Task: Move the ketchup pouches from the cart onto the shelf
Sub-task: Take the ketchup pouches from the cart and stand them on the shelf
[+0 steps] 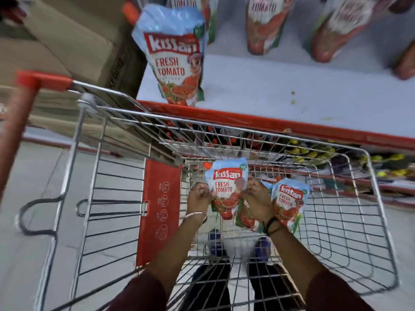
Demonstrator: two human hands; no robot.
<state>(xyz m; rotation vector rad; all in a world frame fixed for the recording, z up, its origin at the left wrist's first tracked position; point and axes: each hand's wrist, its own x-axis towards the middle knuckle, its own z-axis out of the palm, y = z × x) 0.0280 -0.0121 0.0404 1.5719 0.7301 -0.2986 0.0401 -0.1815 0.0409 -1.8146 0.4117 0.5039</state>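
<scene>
Two dark maroon sleeves (143, 292) come in from the bottom edge, and both forearms reach down into the wire cart (370, 232). On the left wrist sits a thin metal bangle (195, 214); on the right wrist is a dark thread band (272, 224). Left hand (199, 195) is curled closed and pinches the left edge of a ketchup pouch (226, 187). Right hand (256, 198) is also closed, gripping the right edge of the same pouch, so the pouch is held upright between both hands inside the basket. Its glossy plastic is pale blue at the top, with a red label and printed tomatoes below.

Just beside the right hand, a second pouch (289, 203) lies in the cart, leaning a little, and a third pouch (247, 217) is partly hidden under the right wrist. The cart is made of shiny metal wires in a grid, with a red plastic flap (158, 212) at its left inner side and a red handle (42, 80) at the far left.

Behind the cart is the white shelf (292, 90) with a red front edge. One pouch (174, 57) stands upright near its left front corner. More pouches (262, 25) stand further back, blurred. The shelf surface is flat, with a few small stains. Below, the floor (27, 198) is pale grey and smooth, and brown cardboard boxes (67, 37) stand at the upper left.
</scene>
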